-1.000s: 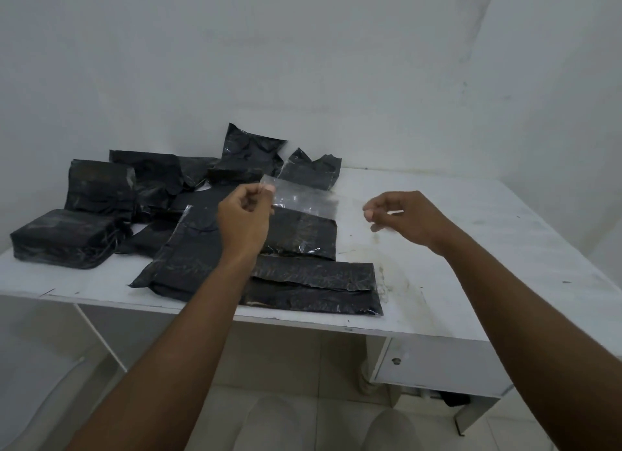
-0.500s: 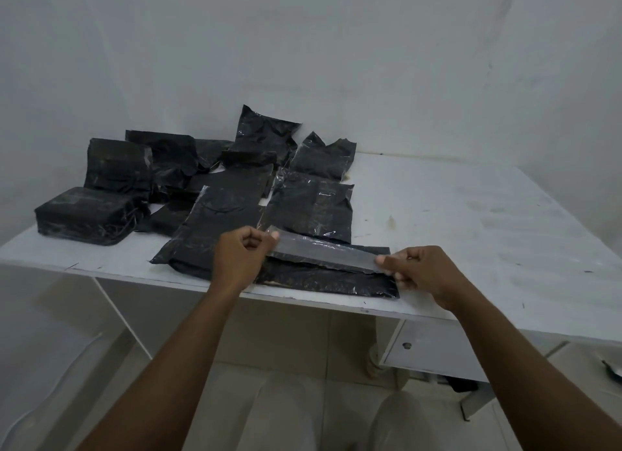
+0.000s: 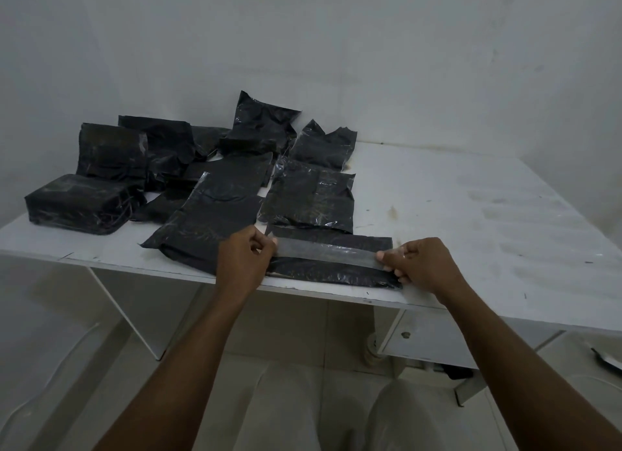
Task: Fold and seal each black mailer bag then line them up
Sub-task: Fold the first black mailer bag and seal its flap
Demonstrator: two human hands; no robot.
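Note:
A folded black mailer bag [image 3: 331, 274] lies at the front edge of the white table [image 3: 471, 215]. Stretched across it is a clear strip of tape [image 3: 324, 251]. My left hand [image 3: 244, 260] pinches the strip's left end and my right hand [image 3: 422, 265] pinches its right end. A flat black mailer bag [image 3: 208, 222] lies just left of the folded one, partly under my left hand. Another bag [image 3: 309, 200] lies right behind it.
Several more black bags [image 3: 259, 124] are heaped at the table's back left, with bulky wrapped parcels [image 3: 77, 203] at the far left. The table's right half is bare and stained. A wall stands close behind. My knees show below the table edge.
Both hands came down from mid-air to the front bag. My right hand took the strip's free end, and the strip now lies stretched flat along the folded bag.

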